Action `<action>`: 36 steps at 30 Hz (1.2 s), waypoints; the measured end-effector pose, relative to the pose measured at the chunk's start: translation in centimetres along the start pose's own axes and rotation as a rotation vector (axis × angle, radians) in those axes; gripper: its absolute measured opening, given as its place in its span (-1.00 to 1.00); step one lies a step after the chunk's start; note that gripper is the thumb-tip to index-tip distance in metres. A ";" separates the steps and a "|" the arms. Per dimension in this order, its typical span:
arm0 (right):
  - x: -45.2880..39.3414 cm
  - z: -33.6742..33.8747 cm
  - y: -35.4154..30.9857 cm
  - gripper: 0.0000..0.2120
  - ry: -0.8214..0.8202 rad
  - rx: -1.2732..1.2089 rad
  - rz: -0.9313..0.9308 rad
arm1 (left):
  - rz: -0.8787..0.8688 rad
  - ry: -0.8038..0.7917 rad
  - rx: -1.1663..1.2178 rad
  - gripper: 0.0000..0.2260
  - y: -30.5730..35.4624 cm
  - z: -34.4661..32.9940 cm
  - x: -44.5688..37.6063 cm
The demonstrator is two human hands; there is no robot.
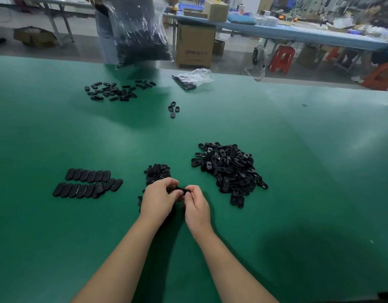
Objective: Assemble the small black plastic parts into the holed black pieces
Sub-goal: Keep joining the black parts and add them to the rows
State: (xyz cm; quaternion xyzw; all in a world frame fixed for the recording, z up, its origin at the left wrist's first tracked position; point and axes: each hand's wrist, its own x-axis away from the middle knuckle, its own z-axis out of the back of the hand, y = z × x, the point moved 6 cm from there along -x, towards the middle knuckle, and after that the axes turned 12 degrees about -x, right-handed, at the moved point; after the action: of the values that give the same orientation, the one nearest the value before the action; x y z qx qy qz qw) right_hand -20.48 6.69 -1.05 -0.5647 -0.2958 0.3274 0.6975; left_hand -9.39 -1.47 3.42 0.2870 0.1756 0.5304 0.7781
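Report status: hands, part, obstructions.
Left hand and right hand both pinching one black piece between them, above the green table. Holed-piece pile right, small-part pile ahead, finished rows left. Nothing in the way.

Green table mat point(57, 132). Second person across the table holds a clear plastic bag point(140, 33). Behind: cardboard box point(195, 47), red stool point(281, 59), blue bench point(298, 32).

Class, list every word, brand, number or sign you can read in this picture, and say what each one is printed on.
"OTOR": grey print on the front of the brown cardboard box standing on the floor beyond the green work table.
More characters follow "OTOR" on that box, with a smaller line beneath: too blurred to read.
No other readable text shows, not even on the black plastic parts.
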 end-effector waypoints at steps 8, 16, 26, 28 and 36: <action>0.0 0.0 -0.3 -0.90 -0.008 0.019 0.077 | 0.039 -0.065 0.153 -0.88 -1.0 0.0 -0.2; 0.0 -0.1 0.0 -0.88 -0.016 0.040 0.065 | 0.037 -0.097 0.131 -0.87 -0.7 0.0 -0.2; 0.0 -0.2 -0.2 -0.83 -0.025 0.027 0.100 | 0.013 -0.086 -0.019 -0.83 -0.2 0.2 -0.3; 0.0 -0.2 -0.2 -0.81 -0.032 0.025 0.098 | 0.008 -0.080 -0.046 -0.85 -0.2 0.3 -0.3; -0.1 -0.3 0.1 -0.86 -0.038 0.048 0.100 | 0.004 -0.064 -0.037 -0.90 0.0 0.5 -0.3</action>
State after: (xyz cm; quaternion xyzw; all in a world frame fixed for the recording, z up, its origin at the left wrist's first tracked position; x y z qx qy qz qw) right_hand -20.35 6.41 -1.19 -0.5555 -0.2722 0.3794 0.6880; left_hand -9.19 -1.83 3.74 0.2895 0.1403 0.5257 0.7875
